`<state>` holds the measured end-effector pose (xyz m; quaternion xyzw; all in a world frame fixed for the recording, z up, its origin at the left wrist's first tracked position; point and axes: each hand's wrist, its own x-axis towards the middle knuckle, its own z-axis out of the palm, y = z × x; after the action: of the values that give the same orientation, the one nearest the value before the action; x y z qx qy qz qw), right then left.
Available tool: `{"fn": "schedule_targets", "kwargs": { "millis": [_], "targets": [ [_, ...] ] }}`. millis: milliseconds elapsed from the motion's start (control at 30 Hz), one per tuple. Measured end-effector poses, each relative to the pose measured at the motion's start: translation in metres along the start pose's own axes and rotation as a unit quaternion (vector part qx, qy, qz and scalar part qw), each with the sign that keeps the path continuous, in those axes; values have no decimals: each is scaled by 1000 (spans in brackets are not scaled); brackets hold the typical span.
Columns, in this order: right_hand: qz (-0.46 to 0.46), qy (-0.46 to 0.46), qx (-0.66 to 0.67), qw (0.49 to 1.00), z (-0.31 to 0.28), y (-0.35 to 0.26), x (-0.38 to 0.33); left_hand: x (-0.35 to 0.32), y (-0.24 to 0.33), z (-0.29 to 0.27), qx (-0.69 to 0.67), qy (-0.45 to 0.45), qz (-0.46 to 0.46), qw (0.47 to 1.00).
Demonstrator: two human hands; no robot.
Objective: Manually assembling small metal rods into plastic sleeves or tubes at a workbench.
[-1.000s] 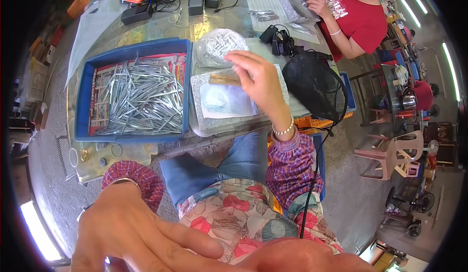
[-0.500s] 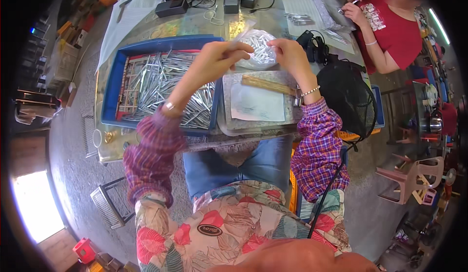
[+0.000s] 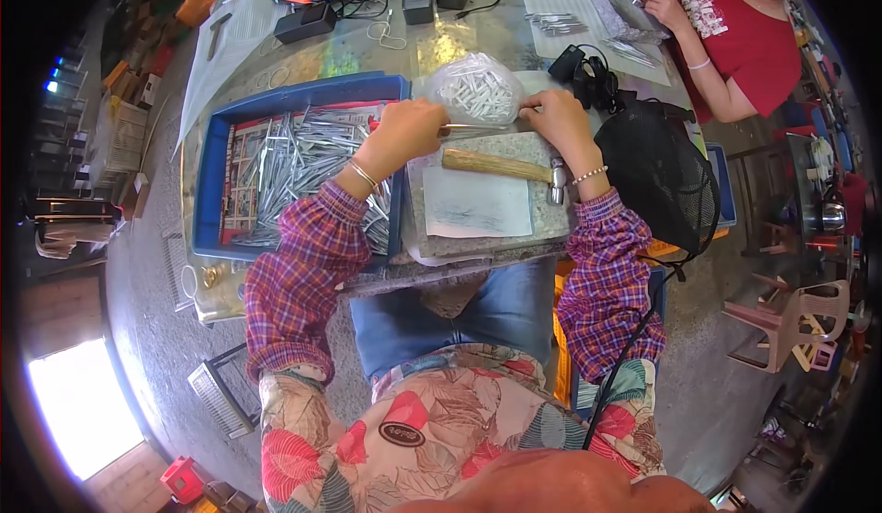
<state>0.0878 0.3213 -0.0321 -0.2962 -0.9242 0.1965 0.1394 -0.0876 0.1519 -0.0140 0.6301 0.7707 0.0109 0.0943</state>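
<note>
Hands (image 3: 409,129) (image 3: 556,120) pinching thin metal rod (image 3: 478,128), wooden-handled hammer (image 3: 505,168) on stone slab (image 3: 478,228)

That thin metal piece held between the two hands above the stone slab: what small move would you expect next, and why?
Probably lowering the thin metal piece onto the grey stone slab. The left hand and right hand each pinch one end of it just past the slab's far edge, and the wooden-handled hammer lies free on the slab right below them, within easy reach of the right hand.
</note>
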Motion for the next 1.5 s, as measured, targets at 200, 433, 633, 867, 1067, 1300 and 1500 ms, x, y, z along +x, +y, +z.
{"fn": "schedule_targets", "kwargs": {
  "millis": [200, 433, 633, 867, 1067, 1300, 1500],
  "targets": [
    [34, -35, -1, 999, -3, 0, -1, 3, 4, -10, 20, -55, -10, 998],
    [17, -54, 9, 998, -1, 6, 3, -12, -11, -3, -173, 104, 36, 979],
    [-10, -59, -3, 998, -9, 8, -1, -73, -38, -13, -435, 127, 39, 891],
    [-106, 17, 263, 959, -64, -70, -46, -142, -52, 23, -322, 15, 141, 936],
    [-103, -78, 408, 904, -40, -119, -136, -153, -32, 33, -121, 17, 111, 986],
    [-21, -206, 480, 853, 20, -130, -210, -157, -44, 46, -129, 119, 112, 978],
    [21, -219, 521, 825, 36, -135, -224, -168, -49, 36, -268, 150, 67, 949]
  ]
}}
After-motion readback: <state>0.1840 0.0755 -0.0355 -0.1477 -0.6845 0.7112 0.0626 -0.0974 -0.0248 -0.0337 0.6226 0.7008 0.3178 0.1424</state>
